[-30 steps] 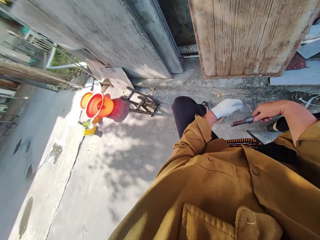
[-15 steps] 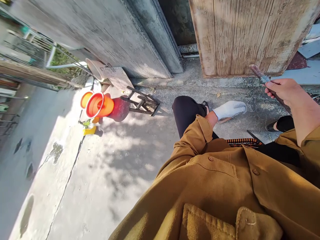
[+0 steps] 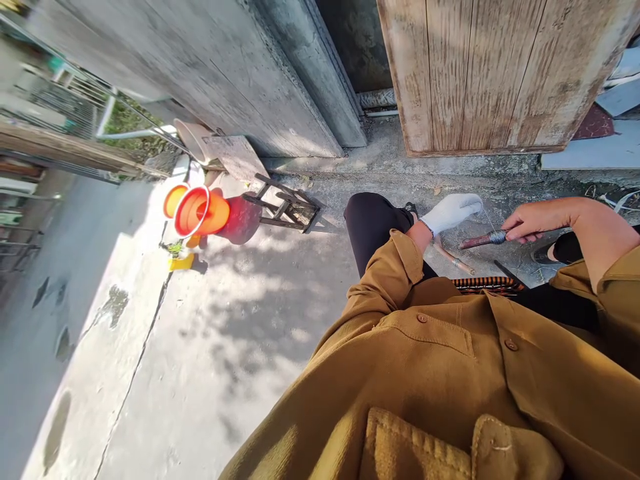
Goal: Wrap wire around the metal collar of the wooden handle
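My left hand (image 3: 453,212) wears a white knit glove, and its fingers are closed on a thin wire (image 3: 487,217). The strand runs taut from the glove to a grey coil wound around a dark brown stick (image 3: 475,243). My bare right hand (image 3: 533,221) is wrapped around that stick behind the coil; its rear part is hidden by the hand. Below the glove shows a lighter, bent stick (image 3: 455,257) with a binding near its end. Whether the glove also grips this bent stick, I cannot tell.
A wooden door panel (image 3: 480,80) stands ahead, above a concrete step. An orange-and-black woven seat (image 3: 487,285) is under me. To the left are a small dark wooden stool (image 3: 287,205), an orange bucket (image 3: 203,212) and a yellow pot (image 3: 181,262) on the concrete.
My right hand has come down and left, bringing the wire-wound stick from near the door panel to level beside the glove. My left hand has shifted slightly left, and the bent stick shows more.
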